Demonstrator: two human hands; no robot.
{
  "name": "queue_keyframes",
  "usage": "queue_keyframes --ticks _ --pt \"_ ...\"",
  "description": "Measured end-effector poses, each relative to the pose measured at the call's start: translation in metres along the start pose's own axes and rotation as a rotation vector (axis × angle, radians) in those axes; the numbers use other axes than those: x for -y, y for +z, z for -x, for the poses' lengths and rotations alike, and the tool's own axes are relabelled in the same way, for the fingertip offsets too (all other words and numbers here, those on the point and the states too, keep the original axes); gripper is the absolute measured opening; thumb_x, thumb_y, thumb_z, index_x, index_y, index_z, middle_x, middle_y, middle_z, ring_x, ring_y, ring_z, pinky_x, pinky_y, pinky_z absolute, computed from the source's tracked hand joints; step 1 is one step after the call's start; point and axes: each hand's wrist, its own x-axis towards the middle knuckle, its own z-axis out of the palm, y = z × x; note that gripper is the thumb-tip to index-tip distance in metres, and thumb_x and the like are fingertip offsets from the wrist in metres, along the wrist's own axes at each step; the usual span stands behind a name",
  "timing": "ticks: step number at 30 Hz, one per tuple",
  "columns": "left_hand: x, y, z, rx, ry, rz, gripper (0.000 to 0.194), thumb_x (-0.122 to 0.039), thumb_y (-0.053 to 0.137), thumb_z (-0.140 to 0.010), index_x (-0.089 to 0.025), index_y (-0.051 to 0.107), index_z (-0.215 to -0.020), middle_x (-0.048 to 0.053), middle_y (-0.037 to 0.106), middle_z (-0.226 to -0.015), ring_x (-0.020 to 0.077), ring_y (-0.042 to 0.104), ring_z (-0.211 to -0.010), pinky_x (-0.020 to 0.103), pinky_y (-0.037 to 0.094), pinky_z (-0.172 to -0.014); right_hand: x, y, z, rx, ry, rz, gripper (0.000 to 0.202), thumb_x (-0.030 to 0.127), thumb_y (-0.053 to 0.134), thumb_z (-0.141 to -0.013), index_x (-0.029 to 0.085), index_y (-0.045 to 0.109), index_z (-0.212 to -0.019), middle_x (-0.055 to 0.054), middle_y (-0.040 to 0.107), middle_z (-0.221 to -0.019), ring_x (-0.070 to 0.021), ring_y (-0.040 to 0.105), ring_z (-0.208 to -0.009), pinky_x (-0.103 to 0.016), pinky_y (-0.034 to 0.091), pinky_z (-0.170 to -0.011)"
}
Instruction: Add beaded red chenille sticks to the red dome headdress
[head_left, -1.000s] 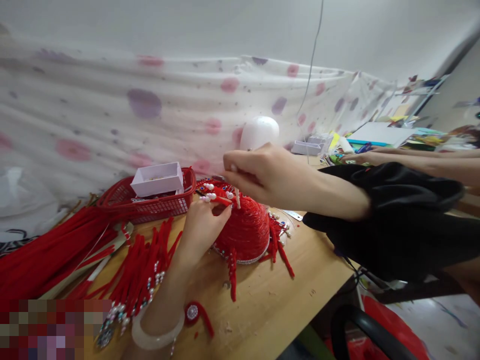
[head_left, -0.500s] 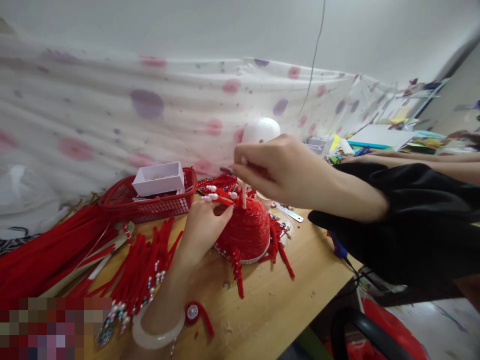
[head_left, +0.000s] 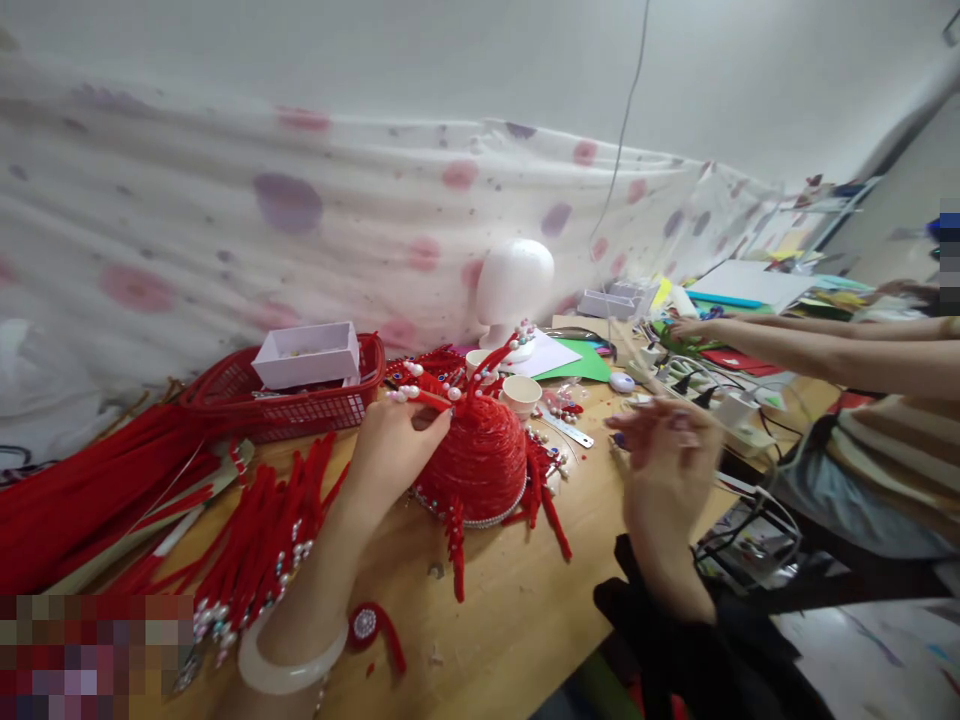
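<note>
A dome-shaped red hat, wound in rows and edged with small pearls at its rim, sits on the wooden table. My left hand, with a white bangle at the wrist, is at the upper left of the dome. Its thumb and fingers are closed on a red chenille stem with pearls close by. From the dome's top rises another red stem tipped with beads. My right hand, blurred, hovers over the table to the right, away from the hat; its fingers look bent but are smeared.
A red basket holding a white box stands at back left. Red stems with beads lie in front of it. Behind the hat are a white foam head, a paper cup and a steel ruler. A co-worker's arms reach in from the right.
My right hand has drawn back from above the hat to the right and lower. The bead-tipped stem on top now shows. My left hand keeps its hold beside the dome.
</note>
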Motion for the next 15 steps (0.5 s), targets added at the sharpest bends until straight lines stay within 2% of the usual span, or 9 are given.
queue_keyframes --ticks 1,4,6,8,11,15 --pt "0.001 0.000 0.000 -0.002 0.002 -0.005 0.018 -0.027 0.061 -0.081 -0.022 0.077 -0.075 0.004 0.079 -0.078 0.0232 0.075 -0.077 0.033 0.057 -0.078 -0.012 0.002 0.010 0.069 0.045 0.013 0.010 0.036 0.048 -0.099 0.027 0.052 -0.102 0.000 0.057 -0.091 -0.0173 0.062 -0.076 -0.039 0.051 -0.078" --pt "0.003 0.000 0.000 0.002 -0.006 0.000 0.019 -0.029 0.060 -0.082 -0.021 0.077 -0.076 0.004 0.079 -0.078 0.0233 0.075 -0.075 0.033 0.057 -0.076 -0.038 0.015 0.029 0.308 -0.001 0.127 0.015 0.029 0.038 -0.103 0.025 0.050 -0.112 -0.006 0.056 -0.105 -0.0198 0.061 -0.098 -0.043 0.049 -0.091" --pt "0.004 0.000 0.000 0.003 -0.010 0.000 0.019 -0.028 0.060 -0.081 -0.021 0.077 -0.076 0.004 0.080 -0.078 0.0231 0.075 -0.075 0.033 0.057 -0.074 -0.046 0.025 0.032 0.425 -0.039 0.159 0.017 0.027 0.039 -0.101 0.024 0.052 -0.111 -0.009 0.055 -0.111 -0.0217 0.056 -0.108 -0.045 0.046 -0.097" --pt "0.005 0.000 -0.001 0.006 -0.008 0.007 0.019 -0.028 0.060 -0.081 -0.021 0.077 -0.076 0.005 0.079 -0.078 0.0228 0.075 -0.075 0.033 0.057 -0.074 -0.049 0.033 0.031 0.517 -0.062 0.176 0.018 0.024 0.040 -0.099 0.023 0.055 -0.109 -0.010 0.056 -0.111 -0.0227 0.055 -0.110 -0.045 0.045 -0.098" --pt "0.005 0.001 -0.001 0.011 -0.024 0.033 0.019 -0.030 0.061 -0.081 -0.020 0.077 -0.076 0.005 0.079 -0.078 0.0234 0.075 -0.074 0.033 0.058 -0.071 -0.048 0.040 0.028 0.615 -0.079 0.206 0.019 0.020 0.040 -0.097 0.022 0.055 -0.109 -0.011 0.055 -0.110 -0.0229 0.056 -0.107 -0.043 0.047 -0.096" --pt "0.004 0.000 -0.001 0.008 -0.060 0.075 0.018 -0.031 0.063 -0.080 -0.020 0.077 -0.078 0.006 0.079 -0.078 0.0238 0.075 -0.074 0.032 0.059 -0.068 -0.039 0.037 0.029 0.658 -0.080 0.240 0.022 0.017 0.037 -0.097 0.022 0.053 -0.111 -0.012 0.054 -0.113 -0.0238 0.056 -0.108 -0.044 0.046 -0.096"
